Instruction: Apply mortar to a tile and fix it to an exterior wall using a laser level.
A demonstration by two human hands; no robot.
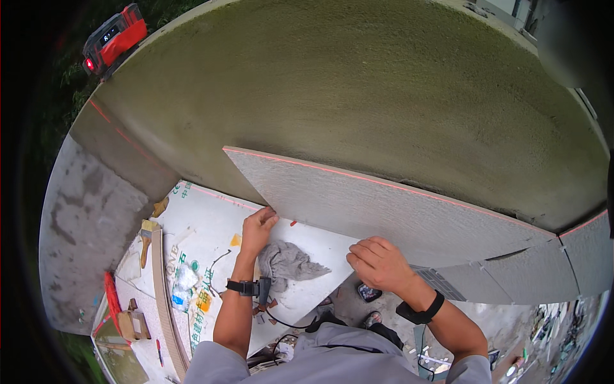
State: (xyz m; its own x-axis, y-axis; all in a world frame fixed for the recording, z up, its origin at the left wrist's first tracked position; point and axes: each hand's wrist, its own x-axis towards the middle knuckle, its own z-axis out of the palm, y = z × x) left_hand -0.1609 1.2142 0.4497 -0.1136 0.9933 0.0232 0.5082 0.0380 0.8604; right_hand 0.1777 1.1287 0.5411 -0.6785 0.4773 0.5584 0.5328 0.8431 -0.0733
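A large grey tile (358,198) stands against the cement-coated wall, with a red laser line along its top edge. At the tile's lower left corner is my left hand (259,229), its fingers pinched together; anything between them is hidden. My right hand (380,264) is at the tile's lower edge farther right, fingers curled and closed, and what they may hold cannot be made out. A small red piece (293,223) sits at the tile's bottom edge between my hands. Beneath them, a crumpled grey cloth (284,264) lies on a white printed board (224,221).
A red-and-black laser level (115,38) sits on the wall top at far left. On the left are a brush (146,243), a long strip (165,301), a cardboard box (134,325) and a red bag (112,301). Debris (543,339) covers the ground at lower right.
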